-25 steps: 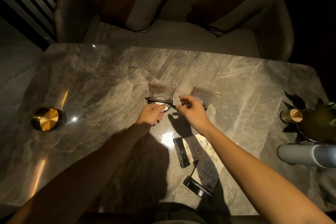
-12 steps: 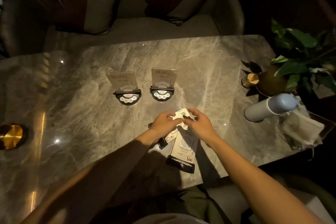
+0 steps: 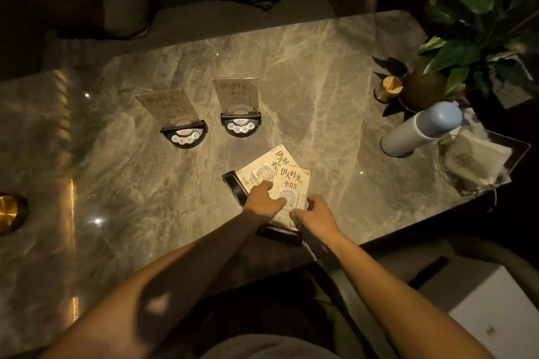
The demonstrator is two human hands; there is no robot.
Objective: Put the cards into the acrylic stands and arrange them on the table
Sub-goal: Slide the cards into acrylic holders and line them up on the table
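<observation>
Two acrylic stands with black bases stand upright mid-table, each with a card in it: the left stand [image 3: 182, 122] and the right stand [image 3: 239, 108]. Near the front edge lie two more stands, one black base [image 3: 234, 189] to the left and another base [image 3: 280, 234] closest to me. A card printed "03" [image 3: 291, 181] lies tilted over a second card [image 3: 261, 167]. My left hand [image 3: 264, 201] pinches the "03" card's lower left corner. At the card's lower right edge, my right hand [image 3: 316, 214] grips with thumb and forefinger.
A pale bottle with a blue top [image 3: 423, 131], a potted plant [image 3: 431, 87], a small gold cup [image 3: 390, 87] and a tray of napkins [image 3: 478, 160] crowd the marble table's [image 3: 320, 81] right end. A gold round object [image 3: 8, 213] sits far left. A sofa stands behind.
Both hands left the two upright stands and came back to the cards near the front edge. The "03" card now lies flatter over the other card; my view shifted left and down.
</observation>
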